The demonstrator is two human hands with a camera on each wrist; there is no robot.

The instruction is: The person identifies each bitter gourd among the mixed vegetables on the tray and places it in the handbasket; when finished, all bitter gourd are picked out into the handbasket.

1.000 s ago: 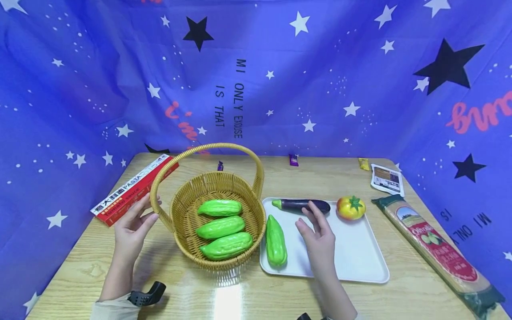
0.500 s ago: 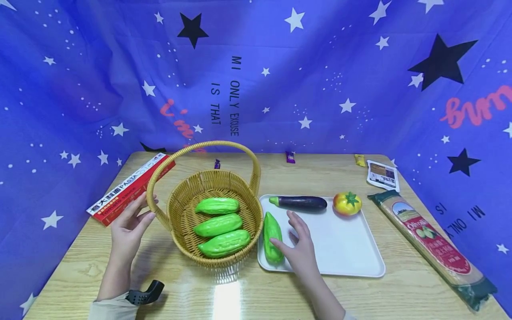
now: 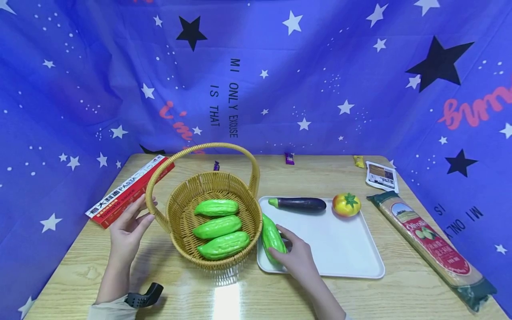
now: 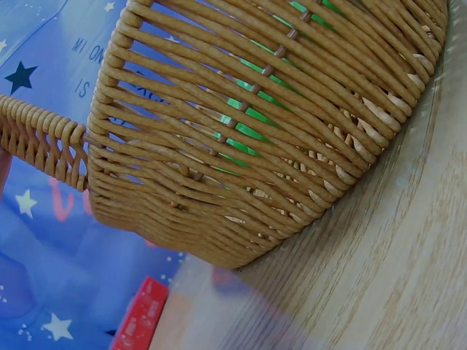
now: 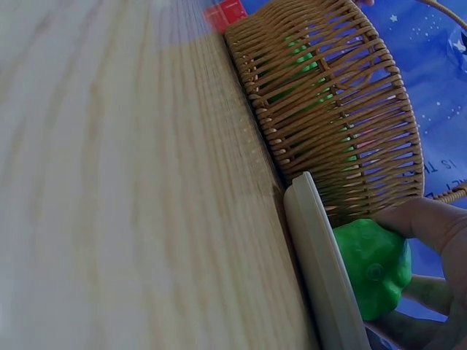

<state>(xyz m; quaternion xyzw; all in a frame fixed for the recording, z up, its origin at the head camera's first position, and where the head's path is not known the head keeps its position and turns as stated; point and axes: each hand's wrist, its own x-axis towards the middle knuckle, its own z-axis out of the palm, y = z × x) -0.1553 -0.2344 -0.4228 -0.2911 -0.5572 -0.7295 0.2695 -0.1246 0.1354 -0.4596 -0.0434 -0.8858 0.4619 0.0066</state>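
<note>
Wooden counter [image 3: 352, 298] lies under both your hands. Your left hand [image 3: 127, 229] rests open-fingered against the wicker basket [image 3: 188, 249] handle; three green gourds lie inside. Your right hand [image 3: 294, 257] curls its fingers [image 3: 285, 232] round the green gourd [image 3: 271, 235] at the white tray [image 3: 344, 249] edge, just beside the basket.

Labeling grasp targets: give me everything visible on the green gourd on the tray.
The green gourd is bright green, glossy and bumpy, plastic-looking, with tapered ends. It lies lengthwise along the left edge of the white tray, close beside the wicker basket; contact between them cannot be told. The right hand grips its near end, fingers curled over the top. The right wrist view shows its rounded end above the tray rim.
</note>
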